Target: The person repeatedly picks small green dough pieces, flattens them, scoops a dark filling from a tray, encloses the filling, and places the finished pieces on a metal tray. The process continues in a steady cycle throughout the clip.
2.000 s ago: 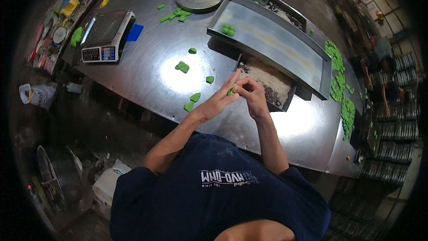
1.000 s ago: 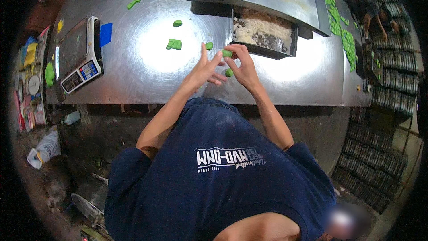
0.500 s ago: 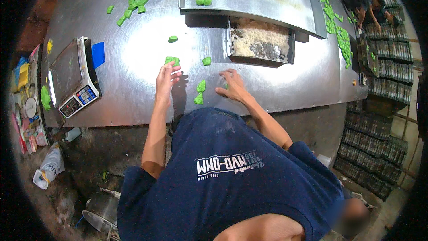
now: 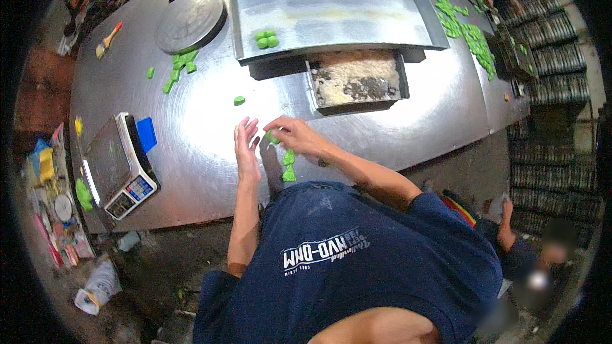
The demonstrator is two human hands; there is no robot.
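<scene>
My left hand (image 4: pixel 247 146) is upright over the steel table (image 4: pixel 191 191), palm inward, fingers apart and slightly bent. Just right of it, my right hand (image 4: pixel 294 134) reaches left, its bent fingers on a green dough piece (image 4: pixel 272 139), partly covering it. Irregular green pieces (image 4: pixel 289 172) lie below my hands, and a single small piece (image 4: pixel 239 100) lies above them. A shallow metal tray (image 4: pixel 338 16) holds a cluster of green pieces (image 4: pixel 266 39); beneath its near edge sits a box of pale crumbly material (image 4: pixel 357 73).
A scale (image 4: pixel 108 162) with a blue card (image 4: pixel 146 134) stands left, a brush (image 4: pixel 108 40) and round metal plate (image 4: pixel 190 20) behind it. Many green pieces (image 4: pixel 475 48) spread at right. Other people (image 4: pixel 510 248) are at lower right and upper right, near stacked racks (image 4: pixel 554 89).
The view has shifted, so the table appears lower. My hands have separated from working together on a piece; my right hand has since moved left toward my left hand, onto another green piece.
</scene>
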